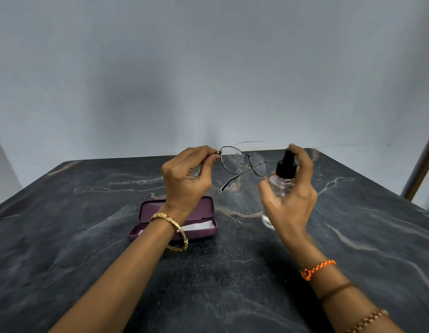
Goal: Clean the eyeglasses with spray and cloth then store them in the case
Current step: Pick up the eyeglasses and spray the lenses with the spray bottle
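My left hand [187, 175] pinches the left hinge of thin metal-framed eyeglasses [242, 162] and holds them up above the table. Droplets show on both lenses. My right hand [290, 191] grips a clear spray bottle [280, 186] with a black pump top, a finger resting on the pump, its nozzle facing the glasses from the right. A purple glasses case [204, 230] lies open on the table under my left wrist, with a white cloth [199, 226] inside it.
The dark marbled table [220, 272] runs back to a grey-blue wall [208, 80]. A wooden frame edge [420, 164] stands at the far right.
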`<state>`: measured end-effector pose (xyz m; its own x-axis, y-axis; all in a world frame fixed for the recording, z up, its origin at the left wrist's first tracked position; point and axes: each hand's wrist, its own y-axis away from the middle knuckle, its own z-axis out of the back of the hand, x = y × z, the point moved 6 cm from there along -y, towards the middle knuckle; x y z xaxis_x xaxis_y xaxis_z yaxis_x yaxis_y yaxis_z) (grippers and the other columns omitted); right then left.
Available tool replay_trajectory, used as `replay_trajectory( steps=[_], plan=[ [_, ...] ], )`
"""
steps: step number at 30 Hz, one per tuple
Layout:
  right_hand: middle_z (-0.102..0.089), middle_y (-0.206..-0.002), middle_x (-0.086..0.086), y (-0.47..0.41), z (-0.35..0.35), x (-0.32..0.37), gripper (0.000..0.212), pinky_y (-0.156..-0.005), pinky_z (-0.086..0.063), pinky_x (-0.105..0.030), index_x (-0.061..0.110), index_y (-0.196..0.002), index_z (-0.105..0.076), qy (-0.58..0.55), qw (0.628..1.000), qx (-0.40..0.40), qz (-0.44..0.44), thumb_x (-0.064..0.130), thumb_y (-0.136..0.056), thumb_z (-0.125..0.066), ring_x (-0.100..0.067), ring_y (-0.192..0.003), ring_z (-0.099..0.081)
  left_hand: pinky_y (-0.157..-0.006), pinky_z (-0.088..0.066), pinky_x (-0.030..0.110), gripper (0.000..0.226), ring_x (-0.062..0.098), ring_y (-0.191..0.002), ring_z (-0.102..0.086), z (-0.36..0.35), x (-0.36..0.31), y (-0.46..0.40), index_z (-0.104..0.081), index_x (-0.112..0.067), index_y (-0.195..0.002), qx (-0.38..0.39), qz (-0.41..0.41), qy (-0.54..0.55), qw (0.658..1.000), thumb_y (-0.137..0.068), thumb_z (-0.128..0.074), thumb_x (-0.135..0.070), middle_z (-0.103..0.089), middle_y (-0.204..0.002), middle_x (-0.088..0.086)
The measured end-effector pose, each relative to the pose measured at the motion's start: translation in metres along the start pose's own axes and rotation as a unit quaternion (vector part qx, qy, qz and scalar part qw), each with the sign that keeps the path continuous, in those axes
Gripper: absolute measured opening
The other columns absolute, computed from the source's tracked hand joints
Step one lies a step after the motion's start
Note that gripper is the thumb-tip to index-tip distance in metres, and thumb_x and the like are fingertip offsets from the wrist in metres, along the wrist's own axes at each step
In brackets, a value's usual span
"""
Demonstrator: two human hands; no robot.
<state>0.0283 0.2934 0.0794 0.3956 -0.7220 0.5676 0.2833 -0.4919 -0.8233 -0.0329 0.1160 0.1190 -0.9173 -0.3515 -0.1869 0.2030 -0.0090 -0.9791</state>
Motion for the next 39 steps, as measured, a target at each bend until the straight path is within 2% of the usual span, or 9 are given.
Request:
replay_trajectory(
  steps=[3, 10, 14, 18, 23, 30, 33, 36, 39],
  plan=[
    [-0.064, -0.079, -0.002, -0.003, 0.006, -0.009, 0.066, -0.061, -0.053, -0.041, 0.034, -0.123, -0.033, 0.012, 0.999, -0.028, -0.035, 0.012, -0.066, -0.060, -0.028, -0.062, -0.061, -0.065, -0.051, 0.013, 0.004, 0.009, -0.071, -0.061, 0.004, 0.006, -0.002, -0.071, 0.005, -0.076, -0.020, 0.014, 0.011, 1.000, -0.072, -0.070, 0.007, -0.071, -0.070, 0.011],
    [-0.065, -0.102, -0.003, 0.003, -0.003, -0.022, 0.074, -0.054, -0.029, -0.017, 0.040, -0.127, -0.022, 0.084, 0.995, 0.042, -0.034, 0.018, -0.068, -0.061, -0.028, -0.075, -0.060, -0.064, -0.049, 0.004, 0.011, 0.003, -0.068, -0.060, 0.005, 0.016, -0.001, -0.070, 0.005, -0.084, -0.057, 0.071, 0.051, 0.994, -0.073, -0.069, 0.003, -0.064, -0.078, -0.001],
    [-0.064, -0.093, -0.010, 0.004, -0.007, -0.029, 0.081, -0.049, -0.027, -0.016, 0.037, -0.128, -0.018, 0.104, 0.992, 0.066, -0.035, 0.012, -0.068, -0.067, -0.032, -0.075, -0.060, -0.067, -0.055, 0.013, 0.022, 0.012, -0.069, -0.067, 0.005, 0.027, 0.002, -0.066, -0.001, -0.097, -0.085, 0.158, 0.120, 0.976, -0.075, -0.069, 0.001, -0.066, -0.085, 0.001],
    [-0.064, -0.094, -0.012, 0.005, -0.010, -0.034, 0.081, -0.058, -0.035, -0.024, 0.030, -0.132, -0.019, 0.087, 0.991, 0.087, -0.049, 0.012, -0.069, -0.068, -0.034, -0.085, -0.059, -0.068, -0.057, 0.022, 0.026, 0.022, -0.072, -0.067, 0.006, 0.033, 0.002, -0.063, -0.010, -0.100, -0.099, 0.200, 0.149, 0.963, -0.077, -0.068, 0.001, -0.067, -0.085, 0.002],
    [-0.063, -0.087, -0.006, 0.005, -0.013, -0.034, 0.076, -0.049, -0.032, -0.014, 0.019, -0.133, -0.029, 0.100, 0.988, 0.108, -0.048, 0.012, -0.070, -0.070, -0.022, -0.065, -0.054, -0.068, -0.057, 0.028, 0.024, 0.026, -0.072, -0.067, 0.006, 0.033, 0.002, -0.063, -0.012, -0.098, -0.096, 0.201, 0.148, 0.964, -0.078, -0.067, 0.001, -0.067, -0.084, 0.003],
    [-0.067, -0.099, -0.007, 0.005, -0.015, -0.039, 0.075, -0.052, -0.028, -0.022, 0.022, -0.133, -0.028, 0.131, 0.983, 0.116, -0.063, 0.024, -0.070, -0.070, -0.020, -0.073, -0.049, -0.068, -0.058, 0.026, 0.026, 0.024, -0.072, -0.067, 0.004, 0.035, 0.004, -0.063, -0.010, -0.100, -0.098, 0.202, 0.147, 0.963, -0.077, -0.067, 0.001, -0.067, -0.086, 0.003],
    [-0.062, -0.109, -0.008, 0.005, -0.015, -0.035, 0.075, -0.062, -0.039, -0.027, 0.020, -0.132, -0.030, 0.133, 0.983, 0.111, -0.058, 0.027, -0.070, -0.071, -0.027, -0.088, -0.055, -0.069, -0.057, 0.029, 0.027, 0.026, -0.073, -0.067, 0.003, 0.035, 0.005, -0.062, -0.009, -0.101, -0.097, 0.208, 0.150, 0.962, -0.077, -0.067, 0.002, -0.067, -0.087, 0.003],
    [-0.051, -0.120, -0.016, 0.003, -0.008, -0.022, 0.070, -0.085, -0.039, -0.042, 0.012, -0.130, -0.039, 0.166, 0.984, 0.055, -0.032, 0.032, -0.069, -0.068, -0.030, -0.107, -0.049, -0.068, -0.057, 0.026, 0.025, 0.025, -0.072, -0.067, 0.005, 0.032, 0.002, -0.063, -0.008, -0.100, -0.093, 0.196, 0.144, 0.966, -0.077, -0.067, 0.001, -0.067, -0.085, 0.005],
    [-0.049, -0.114, -0.022, 0.003, 0.001, -0.002, 0.062, -0.080, -0.036, -0.040, 0.007, -0.123, -0.045, 0.183, 0.982, -0.010, 0.036, 0.037, -0.071, -0.059, -0.025, -0.103, -0.040, -0.065, -0.055, 0.015, 0.024, 0.011, -0.069, -0.066, 0.018, 0.032, -0.009, -0.063, -0.007, -0.100, -0.107, 0.168, 0.116, 0.973, -0.077, -0.068, -0.002, -0.067, -0.085, 0.003]
  ],
)
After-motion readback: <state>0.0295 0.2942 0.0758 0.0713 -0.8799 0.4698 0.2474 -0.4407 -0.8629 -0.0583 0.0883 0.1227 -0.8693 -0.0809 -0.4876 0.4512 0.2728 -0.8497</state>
